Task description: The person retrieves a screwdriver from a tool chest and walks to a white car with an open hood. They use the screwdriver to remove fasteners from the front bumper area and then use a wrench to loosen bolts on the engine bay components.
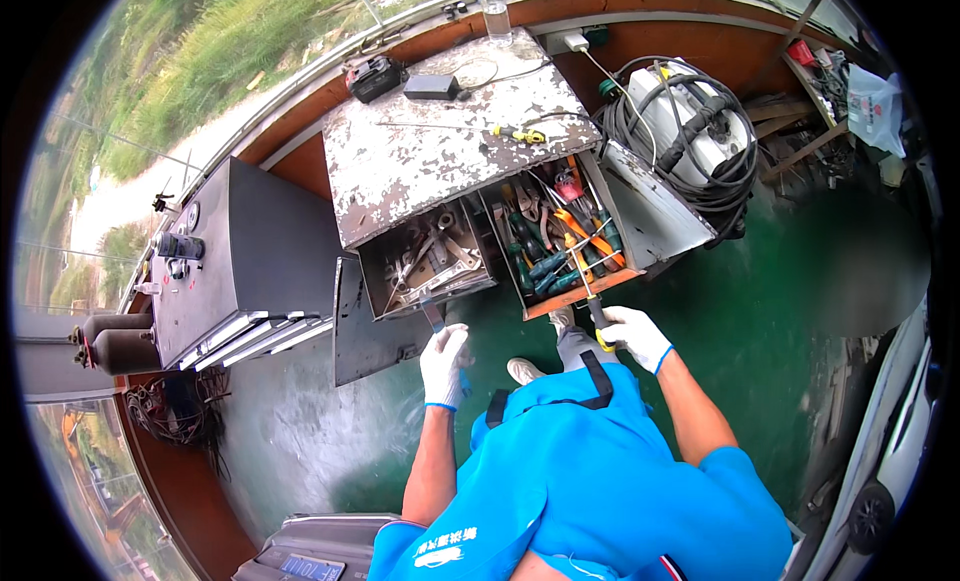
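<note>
My left hand [443,366], in a white glove, is closed around a scraper with a flat grey blade [430,309] that points up toward the left drawer. A screwdriver with a black and yellow handle [598,316] is in my gloved right hand [634,339]; its shaft reaches over the front of the right drawer [582,296]. That drawer is pulled out and full of screwdrivers and pliers, among them an orange-handled tool [574,224]. Beside it, the open left drawer [480,281] holds several wrenches [455,251]. Fingers partly hide both handles.
On the worn cabinet top [400,151] lie a long yellow-handled screwdriver [518,135], a black box [432,87] and a bottle [496,13]. An open cabinet door [372,336] hangs beside a grey cabinet [270,246]. Coiled black hose [725,181] stands at right.
</note>
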Available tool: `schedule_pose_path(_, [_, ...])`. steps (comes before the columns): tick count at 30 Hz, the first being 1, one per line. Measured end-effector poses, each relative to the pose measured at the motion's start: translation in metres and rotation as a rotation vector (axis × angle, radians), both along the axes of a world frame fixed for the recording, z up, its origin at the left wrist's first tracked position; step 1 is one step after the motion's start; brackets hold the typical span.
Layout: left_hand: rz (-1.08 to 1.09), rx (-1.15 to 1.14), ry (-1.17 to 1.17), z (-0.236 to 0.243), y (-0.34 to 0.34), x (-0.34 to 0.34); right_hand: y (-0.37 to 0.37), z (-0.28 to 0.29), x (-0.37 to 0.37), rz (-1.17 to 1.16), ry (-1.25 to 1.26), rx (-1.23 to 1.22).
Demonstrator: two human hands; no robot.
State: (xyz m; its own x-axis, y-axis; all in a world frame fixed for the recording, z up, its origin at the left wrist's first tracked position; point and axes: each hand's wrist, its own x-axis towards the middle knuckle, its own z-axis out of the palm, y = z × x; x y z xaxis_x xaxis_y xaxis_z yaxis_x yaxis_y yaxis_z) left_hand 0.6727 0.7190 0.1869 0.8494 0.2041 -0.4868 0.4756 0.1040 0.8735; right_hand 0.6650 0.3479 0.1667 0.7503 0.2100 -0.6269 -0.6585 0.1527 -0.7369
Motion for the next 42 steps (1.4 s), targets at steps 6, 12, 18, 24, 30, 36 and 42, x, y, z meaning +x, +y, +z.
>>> schedule_pose_path(6, [-0.103,-0.095,-0.059,0.024,-0.042,0.014,0.073,0.032,0.029,0.248,-0.262,0.032])
schedule_pose_path(12, [-0.037,-0.131,-0.042,0.032,-0.051,0.008,0.151,0.05,0.033,0.404,-0.671,-0.336])
schedule_pose_path(18, [0.069,0.03,-0.053,0.018,0.002,-0.019,0.118,0.015,0.042,0.605,-0.466,-0.257])
schedule_pose_path(24, [0.296,0.15,0.033,-0.014,0.054,-0.07,0.04,-0.062,0.031,-0.059,0.414,0.291])
schedule_pose_path(30, [0.247,0.326,0.243,-0.081,0.068,-0.138,0.04,-0.109,0.057,-0.57,0.399,0.594])
schedule_pose_path(36, [0.302,0.317,0.371,-0.119,0.057,-0.182,0.032,-0.146,0.061,-0.668,0.344,0.411])
schedule_pose_path(42, [0.334,0.284,0.397,-0.116,0.058,-0.189,0.025,-0.084,0.087,-0.613,0.347,0.264])
